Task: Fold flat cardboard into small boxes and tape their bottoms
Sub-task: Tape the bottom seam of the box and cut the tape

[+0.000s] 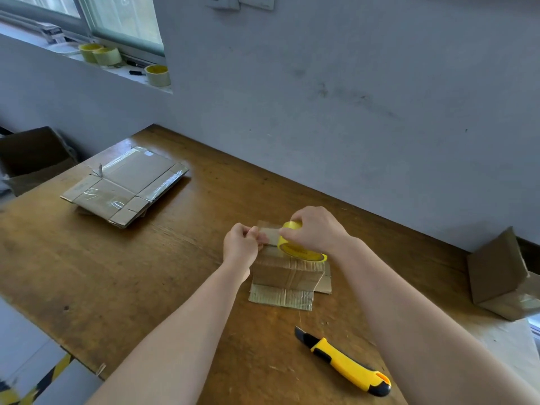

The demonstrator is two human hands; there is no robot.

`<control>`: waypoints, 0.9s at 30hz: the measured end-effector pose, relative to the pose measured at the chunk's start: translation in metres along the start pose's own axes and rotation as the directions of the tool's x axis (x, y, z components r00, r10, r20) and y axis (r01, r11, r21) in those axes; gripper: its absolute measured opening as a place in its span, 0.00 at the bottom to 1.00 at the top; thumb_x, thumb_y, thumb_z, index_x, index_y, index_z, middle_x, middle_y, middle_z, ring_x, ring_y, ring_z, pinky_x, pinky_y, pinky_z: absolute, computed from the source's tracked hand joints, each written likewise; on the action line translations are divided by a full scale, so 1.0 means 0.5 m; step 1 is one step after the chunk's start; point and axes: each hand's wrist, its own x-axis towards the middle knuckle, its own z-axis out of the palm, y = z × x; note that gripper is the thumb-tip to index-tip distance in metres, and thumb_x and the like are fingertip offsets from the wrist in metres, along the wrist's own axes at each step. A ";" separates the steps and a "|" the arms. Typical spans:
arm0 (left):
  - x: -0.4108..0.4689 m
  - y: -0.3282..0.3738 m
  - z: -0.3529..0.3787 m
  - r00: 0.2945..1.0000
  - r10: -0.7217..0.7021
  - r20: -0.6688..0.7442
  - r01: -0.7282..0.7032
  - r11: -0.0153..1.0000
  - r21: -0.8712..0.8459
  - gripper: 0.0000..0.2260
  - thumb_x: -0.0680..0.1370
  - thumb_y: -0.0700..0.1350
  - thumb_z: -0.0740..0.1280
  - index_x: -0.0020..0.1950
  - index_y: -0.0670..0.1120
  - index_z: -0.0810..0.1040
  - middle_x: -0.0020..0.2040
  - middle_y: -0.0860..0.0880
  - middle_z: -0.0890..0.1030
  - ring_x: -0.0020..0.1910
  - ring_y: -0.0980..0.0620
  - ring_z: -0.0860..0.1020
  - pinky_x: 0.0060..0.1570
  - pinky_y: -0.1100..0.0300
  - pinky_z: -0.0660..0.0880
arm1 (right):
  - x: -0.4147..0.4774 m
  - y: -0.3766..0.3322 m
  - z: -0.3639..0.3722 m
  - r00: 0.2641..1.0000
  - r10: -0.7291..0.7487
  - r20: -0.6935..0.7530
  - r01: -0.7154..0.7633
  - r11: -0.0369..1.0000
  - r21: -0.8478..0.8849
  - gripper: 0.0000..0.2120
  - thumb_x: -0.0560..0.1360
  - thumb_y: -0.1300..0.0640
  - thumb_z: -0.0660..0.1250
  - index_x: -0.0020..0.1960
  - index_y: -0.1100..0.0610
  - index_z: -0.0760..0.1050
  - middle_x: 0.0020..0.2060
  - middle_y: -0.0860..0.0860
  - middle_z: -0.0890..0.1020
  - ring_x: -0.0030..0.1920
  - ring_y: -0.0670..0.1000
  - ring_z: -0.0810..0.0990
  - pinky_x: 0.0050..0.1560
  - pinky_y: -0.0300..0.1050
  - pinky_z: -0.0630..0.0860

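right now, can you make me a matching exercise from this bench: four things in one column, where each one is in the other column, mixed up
Things:
1 yellow tape roll
2 utility knife
3 flat cardboard stack
4 spare tape rolls

Places:
a on the window sill
b gripped by the right hand
c far left of the table
d near side of the table, untouched

Pairs: 1-b; 2-d; 3-c; 4-a

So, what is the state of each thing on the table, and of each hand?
small box: folded, flaps spread on table
tape roll: on the box, gripped by right hand
left hand: pinches the tape end
utility knife: lying untouched
flat cardboard stack: unfolded, taped together
box at right: folded
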 end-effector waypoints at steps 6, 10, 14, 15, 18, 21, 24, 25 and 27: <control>0.007 0.002 -0.001 0.998 -0.067 -0.014 0.066 0.996 -0.066 0.09 0.82 0.42 0.60 0.42 0.43 0.71 0.43 0.45 0.81 0.45 0.48 0.82 0.49 0.53 0.80 | -0.003 0.020 0.004 0.998 0.044 -0.054 -0.043 0.999 0.032 0.18 0.74 0.35 0.63 0.43 0.49 0.80 0.38 0.45 0.80 0.41 0.49 0.78 0.36 0.43 0.70; 0.013 0.001 -0.006 0.995 -0.094 -0.009 0.093 0.990 -0.110 0.09 0.82 0.41 0.59 0.43 0.41 0.71 0.44 0.43 0.82 0.45 0.48 0.82 0.44 0.57 0.80 | -0.012 0.057 0.007 0.994 0.109 -0.022 -0.093 0.926 0.366 0.19 0.75 0.38 0.64 0.34 0.50 0.74 0.28 0.44 0.73 0.35 0.49 0.72 0.34 0.44 0.66; 0.005 0.003 -0.005 0.995 -0.102 -0.018 0.099 0.987 -0.129 0.08 0.82 0.39 0.59 0.44 0.40 0.72 0.42 0.44 0.82 0.43 0.49 0.84 0.46 0.56 0.80 | -0.013 0.041 0.011 0.990 0.002 -0.142 -0.006 1.000 -0.026 0.17 0.76 0.36 0.62 0.39 0.48 0.75 0.29 0.43 0.73 0.34 0.47 0.73 0.29 0.41 0.63; 0.006 0.006 -0.007 0.993 -0.116 -0.028 0.111 0.983 -0.144 0.07 0.82 0.39 0.59 0.45 0.40 0.73 0.42 0.44 0.81 0.42 0.49 0.84 0.45 0.56 0.81 | -0.014 0.035 0.013 0.988 -0.012 -0.156 -0.002 0.996 -0.092 0.17 0.76 0.38 0.62 0.38 0.49 0.74 0.29 0.44 0.74 0.34 0.47 0.74 0.28 0.41 0.62; 0.009 0.008 -0.009 0.991 -0.115 -0.073 0.112 0.992 -0.053 0.08 0.82 0.42 0.59 0.46 0.41 0.74 0.40 0.44 0.81 0.41 0.48 0.82 0.42 0.56 0.79 | -0.007 0.027 0.020 0.991 0.011 -0.134 -0.031 0.988 -0.153 0.18 0.76 0.39 0.61 0.37 0.51 0.76 0.31 0.46 0.76 0.33 0.48 0.75 0.27 0.40 0.63; 0.006 -0.009 -0.010 0.985 -0.121 -0.122 0.129 0.990 0.059 0.08 0.82 0.44 0.59 0.45 0.43 0.73 0.44 0.45 0.79 0.42 0.49 0.78 0.35 0.59 0.71 | 0.003 0.013 0.029 0.995 -0.003 -0.099 -0.017 0.979 -0.204 0.19 0.76 0.40 0.61 0.36 0.53 0.76 0.30 0.47 0.76 0.33 0.49 0.76 0.27 0.40 0.67; 0.015 -0.023 -0.015 0.984 -0.144 -0.104 0.153 0.984 0.086 0.08 0.82 0.44 0.59 0.47 0.43 0.74 0.46 0.46 0.81 0.43 0.49 0.80 0.41 0.55 0.76 | 0.011 0.001 0.038 0.996 0.010 -0.084 -0.028 0.975 -0.220 0.18 0.76 0.42 0.61 0.34 0.53 0.74 0.29 0.47 0.75 0.33 0.49 0.77 0.32 0.43 0.75; 0.019 -0.022 -0.016 0.985 -0.148 -0.091 0.156 0.984 0.088 0.08 0.82 0.44 0.59 0.47 0.43 0.74 0.46 0.46 0.82 0.44 0.48 0.81 0.45 0.53 0.78 | 0.013 -0.001 0.039 0.997 0.017 -0.080 -0.034 0.974 -0.223 0.18 0.76 0.42 0.61 0.34 0.53 0.73 0.29 0.47 0.75 0.34 0.49 0.78 0.33 0.43 0.76; 0.025 -0.017 -0.017 0.986 -0.150 -0.078 0.158 0.982 0.106 0.08 0.82 0.44 0.59 0.48 0.43 0.74 0.45 0.46 0.82 0.43 0.48 0.81 0.45 0.53 0.79 | 0.019 -0.006 0.040 0.997 0.026 -0.073 -0.042 0.970 -0.238 0.18 0.76 0.42 0.61 0.33 0.52 0.72 0.29 0.47 0.75 0.34 0.49 0.78 0.34 0.43 0.77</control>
